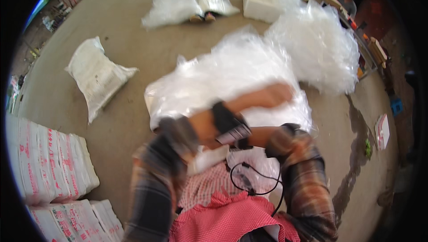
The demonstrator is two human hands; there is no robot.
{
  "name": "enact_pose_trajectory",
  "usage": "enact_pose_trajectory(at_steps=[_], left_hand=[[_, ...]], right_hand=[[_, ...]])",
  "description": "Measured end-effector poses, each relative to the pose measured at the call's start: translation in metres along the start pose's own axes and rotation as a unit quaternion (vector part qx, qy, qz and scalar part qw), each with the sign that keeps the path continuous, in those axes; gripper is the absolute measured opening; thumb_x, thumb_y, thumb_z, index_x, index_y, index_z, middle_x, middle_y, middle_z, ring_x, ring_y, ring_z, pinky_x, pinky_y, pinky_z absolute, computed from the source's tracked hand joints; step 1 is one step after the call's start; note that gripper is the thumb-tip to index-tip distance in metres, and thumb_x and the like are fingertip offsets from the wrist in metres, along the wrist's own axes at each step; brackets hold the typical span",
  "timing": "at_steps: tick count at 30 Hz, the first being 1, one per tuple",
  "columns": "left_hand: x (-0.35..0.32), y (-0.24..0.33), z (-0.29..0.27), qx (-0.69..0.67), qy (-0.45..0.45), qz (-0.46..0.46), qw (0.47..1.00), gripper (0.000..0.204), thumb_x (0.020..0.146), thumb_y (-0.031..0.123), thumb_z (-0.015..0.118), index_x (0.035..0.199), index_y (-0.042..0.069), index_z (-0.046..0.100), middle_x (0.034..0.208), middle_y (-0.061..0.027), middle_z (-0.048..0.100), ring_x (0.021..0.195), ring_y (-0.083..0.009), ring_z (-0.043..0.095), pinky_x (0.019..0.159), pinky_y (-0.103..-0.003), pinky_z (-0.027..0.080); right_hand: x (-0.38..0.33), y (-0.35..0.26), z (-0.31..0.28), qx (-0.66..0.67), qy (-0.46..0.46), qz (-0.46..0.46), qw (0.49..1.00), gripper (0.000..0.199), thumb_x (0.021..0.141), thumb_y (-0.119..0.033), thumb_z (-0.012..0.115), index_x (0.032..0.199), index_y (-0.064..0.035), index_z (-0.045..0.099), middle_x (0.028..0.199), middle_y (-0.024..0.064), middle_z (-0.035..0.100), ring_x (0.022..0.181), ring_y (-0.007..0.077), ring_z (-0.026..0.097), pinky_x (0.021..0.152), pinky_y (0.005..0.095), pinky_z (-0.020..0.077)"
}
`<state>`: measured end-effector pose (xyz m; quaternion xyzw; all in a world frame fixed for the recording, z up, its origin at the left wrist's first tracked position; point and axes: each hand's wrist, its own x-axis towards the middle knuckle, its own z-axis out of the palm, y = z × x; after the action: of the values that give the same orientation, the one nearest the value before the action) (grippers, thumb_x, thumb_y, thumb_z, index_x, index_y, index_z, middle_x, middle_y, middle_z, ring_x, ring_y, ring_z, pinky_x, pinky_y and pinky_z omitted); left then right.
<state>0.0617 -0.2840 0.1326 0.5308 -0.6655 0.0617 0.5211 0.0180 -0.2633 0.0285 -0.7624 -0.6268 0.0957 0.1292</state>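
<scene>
Sprawling across bare concrete floor [133, 32], heaped clear plastic bags [232, 77], stacked printed sacks [49, 161].

Plastic bag pile [232, 77] lies ahead of the hands, sack [96, 74] left, stacked packs [49, 161] nearer left

Single head cam – steep downward fisheye, close over crossed forearms [240, 126] – concrete floor [120, 32] beyond
</scene>
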Motion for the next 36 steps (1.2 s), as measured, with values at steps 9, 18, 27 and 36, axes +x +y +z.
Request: enact_pose_trajectory(at_steps=[9,18,27,36], left_hand=[[-0.015,0.101,-0.046,-0.056,-0.048,-0.275,0.959,0.016,0.087,0.013,0.055,0.096,0.002,0.063,0.092,-0.0106,0.065,0.087,-0.0255,0.062,0.080,-0.034,0.046],[-0.147,0.129,-0.100,0.028,-0.048,-0.543,0.838,0.025,0.091,0.025,0.058,0.103,0.003,0.064,0.092,-0.0055,0.066,0.085,-0.0126,0.059,0.076,-0.027,0.047],[-0.161,0.130,-0.083,-0.026,0.014,-0.582,0.813,0.023,0.092,0.020,0.058,0.103,0.000,0.064,0.098,-0.0069,0.066,0.091,-0.0142,0.061,0.083,-0.028,0.048],[-0.201,0.132,-0.066,-0.122,0.147,-0.592,0.783,0.020,0.093,0.013,0.054,0.102,-0.003,0.063,0.094,-0.0062,0.066,0.089,-0.0135,0.061,0.082,-0.026,0.048]], right_hand=[[-0.268,0.245,0.049,0.010,0.325,0.778,0.538,0.087,0.077,-0.036,0.065,0.144,-0.0042,0.019,0.141,0.0255,0.035,0.126,0.0400,0.040,0.101,0.0479,0.0369],[-0.384,0.129,0.020,-0.008,0.131,0.634,0.762,0.037,0.070,-0.028,0.071,0.091,0.0015,0.065,0.087,0.0219,0.064,0.088,0.0379,0.061,0.078,0.0433,0.0490],[-0.194,-0.095,-0.274,0.238,0.531,0.160,0.798,0.109,0.070,-0.040,0.079,0.143,0.0042,0.012,0.088,0.0153,0.066,0.071,0.0180,0.064,0.069,0.0278,0.0512],[-0.191,-0.169,-0.266,0.155,0.574,0.071,0.801,0.083,0.078,-0.033,0.070,0.136,0.0023,0.024,0.093,0.0149,0.066,0.073,0.0171,0.064,0.068,0.0267,0.0500]])
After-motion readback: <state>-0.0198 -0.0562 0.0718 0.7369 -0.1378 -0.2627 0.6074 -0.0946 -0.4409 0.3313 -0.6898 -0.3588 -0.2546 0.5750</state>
